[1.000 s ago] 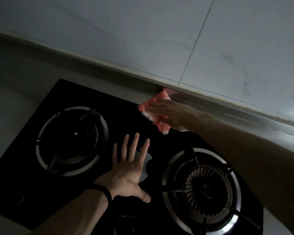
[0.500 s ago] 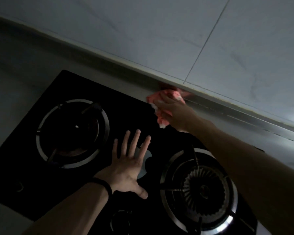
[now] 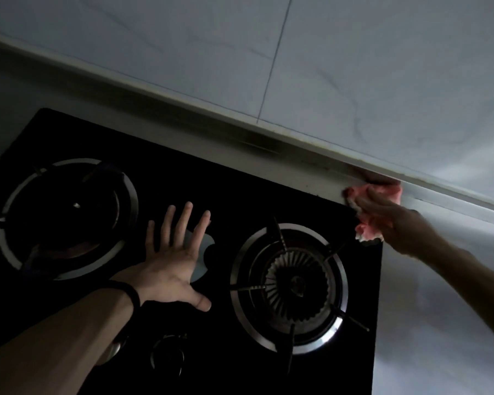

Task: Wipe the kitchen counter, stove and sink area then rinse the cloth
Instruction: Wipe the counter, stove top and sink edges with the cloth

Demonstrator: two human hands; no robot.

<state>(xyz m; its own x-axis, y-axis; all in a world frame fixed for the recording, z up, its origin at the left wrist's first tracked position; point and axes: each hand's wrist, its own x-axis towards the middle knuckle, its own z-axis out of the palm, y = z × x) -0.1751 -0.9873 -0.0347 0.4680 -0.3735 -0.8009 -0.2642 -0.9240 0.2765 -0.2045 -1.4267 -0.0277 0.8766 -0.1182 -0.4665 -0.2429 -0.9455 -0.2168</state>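
A black glass gas stove (image 3: pixel 217 195) with two ringed burners fills the lower left of the dim head view. My left hand (image 3: pixel 174 260) lies flat on the glass between the burners, fingers spread, a dark band on the wrist. My right hand (image 3: pixel 394 220) is closed on a pink cloth (image 3: pixel 382 192) and presses it onto the grey counter strip (image 3: pixel 305 169) behind the stove's far right corner, close under the wall's edge. Part of the cloth hangs below my fingers.
The left burner (image 3: pixel 66 218) and right burner (image 3: pixel 291 286) have raised metal pan supports. Two control knobs (image 3: pixel 169 354) sit at the stove's front. A pale tiled wall (image 3: pixel 354 67) rises behind the counter. Grey counter (image 3: pixel 439 323) extends right of the stove.
My right hand has swept the pink cloth to the right along the back strip, from behind the stove's middle to past its right corner. The left hand stays flat on the glass.
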